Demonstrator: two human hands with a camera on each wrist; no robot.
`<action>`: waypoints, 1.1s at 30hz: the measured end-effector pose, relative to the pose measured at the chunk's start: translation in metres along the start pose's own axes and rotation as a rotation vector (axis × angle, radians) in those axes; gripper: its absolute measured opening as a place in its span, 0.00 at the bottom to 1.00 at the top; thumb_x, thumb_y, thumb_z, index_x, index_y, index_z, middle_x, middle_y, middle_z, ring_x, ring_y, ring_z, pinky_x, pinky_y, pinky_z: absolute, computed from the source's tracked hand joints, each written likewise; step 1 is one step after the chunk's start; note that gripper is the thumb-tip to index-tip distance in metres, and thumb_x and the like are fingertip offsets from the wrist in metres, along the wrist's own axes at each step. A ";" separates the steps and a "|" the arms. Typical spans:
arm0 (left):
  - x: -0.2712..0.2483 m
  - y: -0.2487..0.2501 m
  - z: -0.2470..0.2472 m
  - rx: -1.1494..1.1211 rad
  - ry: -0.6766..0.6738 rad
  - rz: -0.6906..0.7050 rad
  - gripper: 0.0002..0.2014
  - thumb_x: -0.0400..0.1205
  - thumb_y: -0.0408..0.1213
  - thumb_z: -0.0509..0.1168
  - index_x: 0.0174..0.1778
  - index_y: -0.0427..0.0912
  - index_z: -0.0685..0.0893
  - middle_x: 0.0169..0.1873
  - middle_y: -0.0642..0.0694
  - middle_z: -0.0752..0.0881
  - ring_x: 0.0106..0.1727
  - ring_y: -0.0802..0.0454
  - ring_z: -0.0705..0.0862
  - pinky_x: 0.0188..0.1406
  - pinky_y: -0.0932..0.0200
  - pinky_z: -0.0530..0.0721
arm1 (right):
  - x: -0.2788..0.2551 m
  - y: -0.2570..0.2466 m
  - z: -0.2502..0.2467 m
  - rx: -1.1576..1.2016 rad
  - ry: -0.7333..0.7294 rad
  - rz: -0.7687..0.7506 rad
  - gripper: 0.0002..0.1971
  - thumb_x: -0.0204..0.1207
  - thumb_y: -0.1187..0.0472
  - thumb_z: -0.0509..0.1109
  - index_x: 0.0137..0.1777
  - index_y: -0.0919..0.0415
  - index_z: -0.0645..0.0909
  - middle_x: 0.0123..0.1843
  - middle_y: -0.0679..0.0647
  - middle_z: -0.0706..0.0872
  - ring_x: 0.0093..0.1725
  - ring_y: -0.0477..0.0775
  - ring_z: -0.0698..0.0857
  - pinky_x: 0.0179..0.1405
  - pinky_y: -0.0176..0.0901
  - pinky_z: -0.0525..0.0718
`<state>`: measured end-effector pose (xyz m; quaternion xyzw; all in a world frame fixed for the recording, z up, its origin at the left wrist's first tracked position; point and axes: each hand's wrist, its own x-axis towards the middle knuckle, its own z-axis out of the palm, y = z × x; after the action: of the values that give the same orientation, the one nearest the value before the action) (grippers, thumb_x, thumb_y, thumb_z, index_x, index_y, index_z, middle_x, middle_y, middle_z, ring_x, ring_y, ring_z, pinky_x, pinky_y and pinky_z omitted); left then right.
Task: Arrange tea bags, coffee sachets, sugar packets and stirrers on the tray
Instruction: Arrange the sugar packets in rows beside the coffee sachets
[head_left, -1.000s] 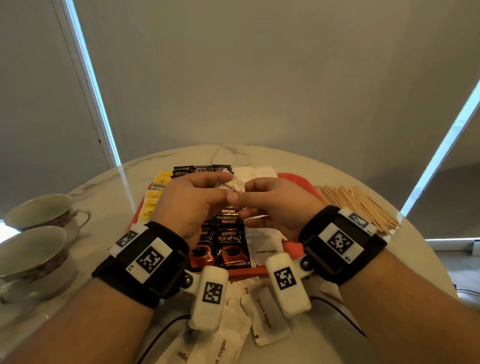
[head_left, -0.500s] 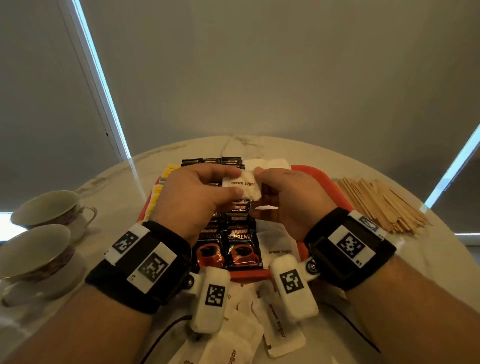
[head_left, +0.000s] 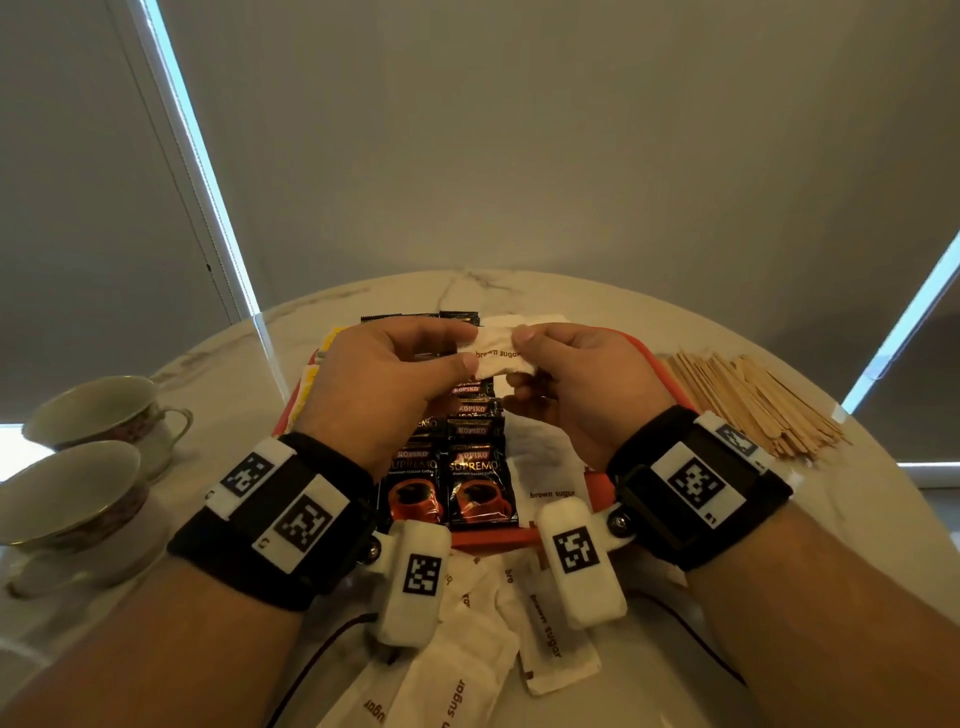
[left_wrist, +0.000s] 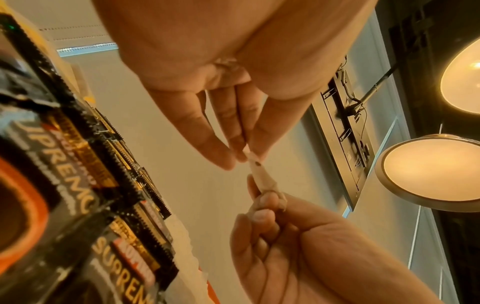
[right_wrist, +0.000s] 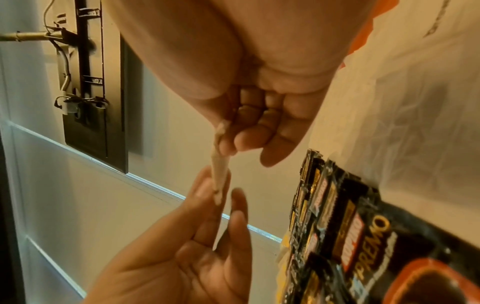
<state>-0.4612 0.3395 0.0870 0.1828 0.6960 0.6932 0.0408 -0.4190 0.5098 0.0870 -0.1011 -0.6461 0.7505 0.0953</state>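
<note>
One brown sugar packet (head_left: 497, 354), long axis left-right, held level above the red tray (head_left: 667, 384).
Left hand (head_left: 387, 382) pinches its left end, right hand (head_left: 569, 387) its right end (thumbs on top); the packet spans the gap between both hands. Compared with half a second earlier, it is stretched flatter, its printed face toward the head camera.

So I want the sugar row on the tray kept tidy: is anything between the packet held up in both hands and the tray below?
Nothing visible: the brown sugar packet, pinched by the left hand and right hand, hangs over the tray.
</note>
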 end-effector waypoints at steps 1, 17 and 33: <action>0.001 0.000 -0.001 -0.005 0.009 0.001 0.12 0.79 0.25 0.76 0.51 0.47 0.94 0.49 0.47 0.95 0.49 0.47 0.95 0.43 0.57 0.93 | -0.001 -0.002 -0.001 -0.033 -0.001 -0.004 0.09 0.85 0.61 0.70 0.55 0.66 0.88 0.33 0.52 0.88 0.32 0.48 0.85 0.42 0.46 0.91; 0.002 0.033 0.037 0.271 -0.223 -0.006 0.14 0.77 0.25 0.78 0.54 0.47 0.91 0.47 0.49 0.95 0.48 0.52 0.94 0.46 0.55 0.93 | -0.040 -0.010 -0.091 -0.417 0.253 0.217 0.06 0.77 0.77 0.73 0.46 0.67 0.86 0.33 0.61 0.90 0.34 0.57 0.87 0.46 0.52 0.89; -0.018 0.017 0.075 1.170 -0.560 0.027 0.21 0.79 0.37 0.76 0.68 0.59 0.88 0.57 0.60 0.85 0.53 0.62 0.84 0.51 0.65 0.86 | -0.044 -0.011 -0.088 -0.574 0.188 0.371 0.10 0.73 0.75 0.79 0.53 0.67 0.87 0.46 0.63 0.93 0.47 0.60 0.94 0.53 0.57 0.93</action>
<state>-0.4181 0.4046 0.0978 0.3577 0.9192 0.1262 0.1057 -0.3525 0.5835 0.0863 -0.3082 -0.7895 0.5304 -0.0160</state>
